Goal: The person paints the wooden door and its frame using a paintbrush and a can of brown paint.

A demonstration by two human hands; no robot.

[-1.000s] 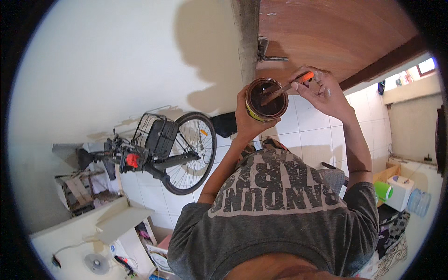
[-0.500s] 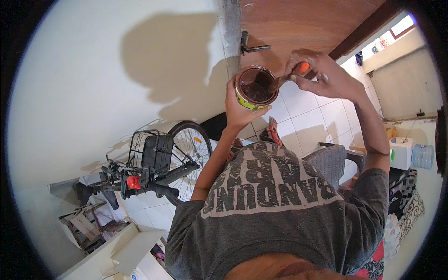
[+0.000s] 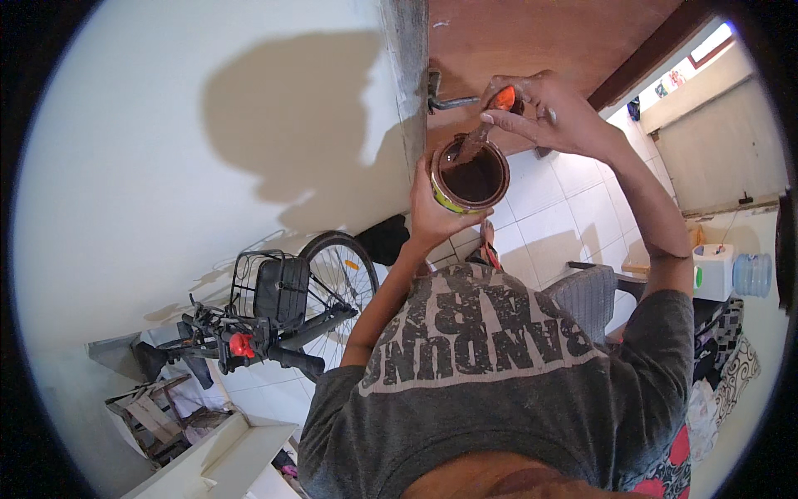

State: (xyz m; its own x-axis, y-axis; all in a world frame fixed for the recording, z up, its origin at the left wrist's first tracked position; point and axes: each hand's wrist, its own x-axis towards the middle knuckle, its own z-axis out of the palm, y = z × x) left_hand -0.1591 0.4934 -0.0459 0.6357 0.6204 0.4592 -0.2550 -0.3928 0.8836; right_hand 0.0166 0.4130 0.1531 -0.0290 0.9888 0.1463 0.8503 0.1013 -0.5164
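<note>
My left hand is wrapped round a paint can with a yellow-green label, holding it up in front of the door. Dark brown paint shows inside, and the rim is smeared brown. Closed on the orange-ended handle of a paintbrush is my right hand. The brush slants down into the can's mouth, its paint-coated end at the left inner wall. Just beyond the can, a metal door handle sticks out from the brown wooden door.
A bicycle with a black rack leans by the white wall at left. A grey woven chair stands to my right on the white tiled floor. Farther right are a white box and a clear blue water bottle.
My right hand has moved left and up, bringing the brush from the can's right side over to its left inner wall. The can has shifted slightly right and nearer.
</note>
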